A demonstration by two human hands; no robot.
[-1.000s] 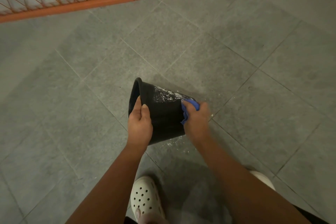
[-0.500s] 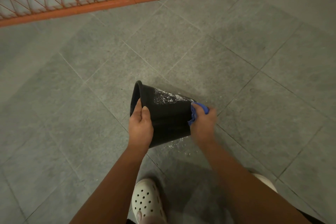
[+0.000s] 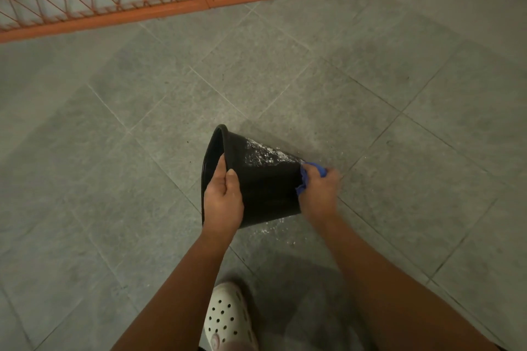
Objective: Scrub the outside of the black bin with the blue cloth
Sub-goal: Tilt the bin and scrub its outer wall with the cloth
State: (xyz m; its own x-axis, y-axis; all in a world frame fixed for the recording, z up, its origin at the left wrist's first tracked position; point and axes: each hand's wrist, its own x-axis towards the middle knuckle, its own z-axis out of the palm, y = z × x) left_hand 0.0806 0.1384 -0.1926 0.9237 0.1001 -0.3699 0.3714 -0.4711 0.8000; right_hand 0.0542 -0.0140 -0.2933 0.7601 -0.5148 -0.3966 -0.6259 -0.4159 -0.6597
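Black bin (image 3: 265,188) is tipped on its side over the grey tile floor (image 3: 142,179), mouth facing left, closed base facing right. Only a narrow sliver of the interior shows past the rim; it is dark, contents cannot be told. Whether the bin's underside touches the tiles cannot be told either. White suds (image 3: 262,155) streak the upper far part of the outer wall, and the near part of the wall is plain black. Small white flecks (image 3: 271,232) lie on the floor just beside the bin's near edge. Left hand (image 3: 222,199) grips the bin at the mouth end: thumb laid on the outer wall, one finger running up along the rim, remaining fingers hidden behind the hand. Right hand (image 3: 319,196) is at the base end, slightly blurred, with fingers curled round the blue cloth (image 3: 306,177). The cloth is bunched, showing at the top and left of the hand, and pressed between the fingers and the bin's base edge, touching the bin just below the suds. Both forearms reach in from the bottom of the frame. A white perforated clog (image 3: 228,319) stands on the floor between the forearms, near the camera. An orange lattice gate (image 3: 196,0) runs across the top, well apart from the bin.
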